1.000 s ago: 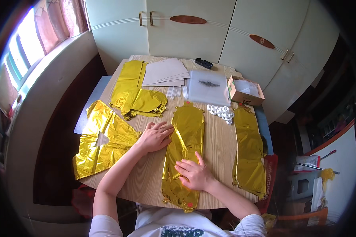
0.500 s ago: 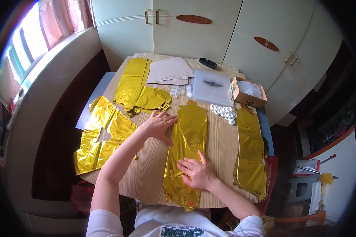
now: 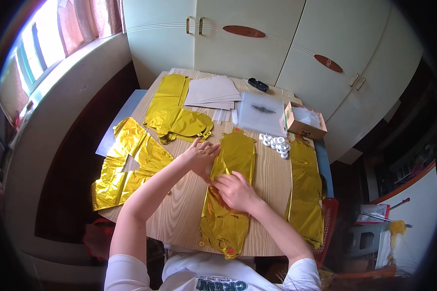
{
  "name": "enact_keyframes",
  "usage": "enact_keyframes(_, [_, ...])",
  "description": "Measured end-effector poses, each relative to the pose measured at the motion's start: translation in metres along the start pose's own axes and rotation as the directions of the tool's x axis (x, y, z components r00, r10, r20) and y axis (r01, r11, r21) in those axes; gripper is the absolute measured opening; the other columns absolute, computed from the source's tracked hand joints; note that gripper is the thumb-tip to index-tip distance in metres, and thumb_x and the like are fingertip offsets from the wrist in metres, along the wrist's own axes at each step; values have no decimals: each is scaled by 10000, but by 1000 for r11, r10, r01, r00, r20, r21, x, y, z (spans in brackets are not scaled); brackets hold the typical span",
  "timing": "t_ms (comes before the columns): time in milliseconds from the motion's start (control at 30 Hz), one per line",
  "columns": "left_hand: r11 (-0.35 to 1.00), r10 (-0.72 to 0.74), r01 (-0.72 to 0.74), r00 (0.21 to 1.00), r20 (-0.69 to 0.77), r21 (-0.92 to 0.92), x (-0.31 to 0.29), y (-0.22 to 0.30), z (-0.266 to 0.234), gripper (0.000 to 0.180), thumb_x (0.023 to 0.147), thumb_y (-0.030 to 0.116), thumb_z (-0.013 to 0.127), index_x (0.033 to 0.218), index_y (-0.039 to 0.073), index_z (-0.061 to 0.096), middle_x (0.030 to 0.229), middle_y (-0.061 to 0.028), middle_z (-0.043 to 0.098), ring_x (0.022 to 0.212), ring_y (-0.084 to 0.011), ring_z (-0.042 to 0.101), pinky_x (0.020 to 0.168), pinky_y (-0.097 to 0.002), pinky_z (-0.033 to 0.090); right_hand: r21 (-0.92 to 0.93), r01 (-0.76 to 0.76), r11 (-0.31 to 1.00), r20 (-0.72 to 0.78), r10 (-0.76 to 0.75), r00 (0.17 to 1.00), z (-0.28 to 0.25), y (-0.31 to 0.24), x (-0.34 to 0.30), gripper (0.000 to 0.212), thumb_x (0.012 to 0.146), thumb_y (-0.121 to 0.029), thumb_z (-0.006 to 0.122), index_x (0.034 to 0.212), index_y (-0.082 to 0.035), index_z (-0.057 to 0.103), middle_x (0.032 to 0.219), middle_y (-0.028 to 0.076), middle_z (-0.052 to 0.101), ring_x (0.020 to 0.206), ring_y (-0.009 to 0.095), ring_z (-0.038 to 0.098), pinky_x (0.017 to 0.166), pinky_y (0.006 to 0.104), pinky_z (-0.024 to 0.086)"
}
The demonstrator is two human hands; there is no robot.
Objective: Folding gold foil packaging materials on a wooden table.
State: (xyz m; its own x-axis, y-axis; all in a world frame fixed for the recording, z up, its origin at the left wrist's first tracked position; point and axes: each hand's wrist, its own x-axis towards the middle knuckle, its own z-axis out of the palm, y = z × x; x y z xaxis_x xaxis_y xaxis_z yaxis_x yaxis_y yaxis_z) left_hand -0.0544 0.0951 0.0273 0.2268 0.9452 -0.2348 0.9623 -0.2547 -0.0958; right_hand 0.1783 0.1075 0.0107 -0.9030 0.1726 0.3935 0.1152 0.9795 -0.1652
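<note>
A long, folded gold foil balloon (image 3: pixel 238 155) lies lengthwise on the table in front of me, with small tabs along its ends and a red spot at each end. My left hand (image 3: pixel 201 159) rests on its left edge, fingers spread and thumb pointing toward me. Flat on the middle of the foil, my right hand (image 3: pixel 236 192) has its fingertips reaching toward the left edge, close to my left thumb. Creases run through the foil around the right fingers. Neither hand lifts the balloon off the table.
More gold foil lies around: an unfolded crinkled piece (image 3: pixel 126 169) at left, a folded stack (image 3: pixel 172 106) behind it, a folded strip (image 3: pixel 306 189) at right. Farther back are grey-beige card sheets (image 3: pixel 211 91), clear plastic bags (image 3: pixel 262 109), white ribbon rolls (image 3: pixel 275 142) and a box (image 3: pixel 303 127).
My right hand has slid away from me and left over the foil, toward my left thumb. My left hand stays at the left edge. The view has shifted slightly.
</note>
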Motion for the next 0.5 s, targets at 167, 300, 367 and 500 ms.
enact_keyframes(167, [1000, 4, -4, 1000, 0, -13, 1, -2, 1, 1463, 456, 849, 722, 1544, 23, 199, 1601, -120, 245, 1459, -339, 248, 1168, -594, 151, -61, -17, 998, 34, 19, 999, 20, 32, 28, 337, 862, -128, 577, 1189, -105, 656, 1239, 18, 636, 1184, 184, 554, 997, 389, 391])
enact_keyframes(300, [999, -3, 3, 1000, -3, -41, 1, -2, 3, 1444, 458, 813, 754, 1544, 33, 206, 1604, -125, 232, 1462, -342, 237, 1166, -597, 155, -56, -42, 998, 136, 50, 989, 26, 41, 31, 397, 878, -149, 548, 1266, -132, 629, 1317, 2, 602, 1240, 170, 512, 1052, 410, 350])
enact_keyframes(367, [999, -3, 2, 1000, -10, -48, 1, -4, 6, 1446, 456, 816, 753, 1544, 36, 208, 1603, -122, 232, 1463, -340, 236, 1165, -599, 155, -90, -56, 994, 125, 67, 990, 27, 44, 33, 405, 874, -157, 553, 1271, -142, 632, 1315, -7, 607, 1239, 170, 512, 1053, 422, 344])
enact_keyframes(500, [999, 2, -4, 999, -37, -50, 2, -4, 13, 1456, 455, 828, 744, 1544, 32, 195, 1599, -118, 241, 1468, -339, 227, 1170, -598, 149, -127, -98, 987, 106, 112, 988, 32, 52, 38, 404, 872, -179, 558, 1267, -156, 645, 1294, -19, 626, 1234, 182, 513, 1058, 454, 329])
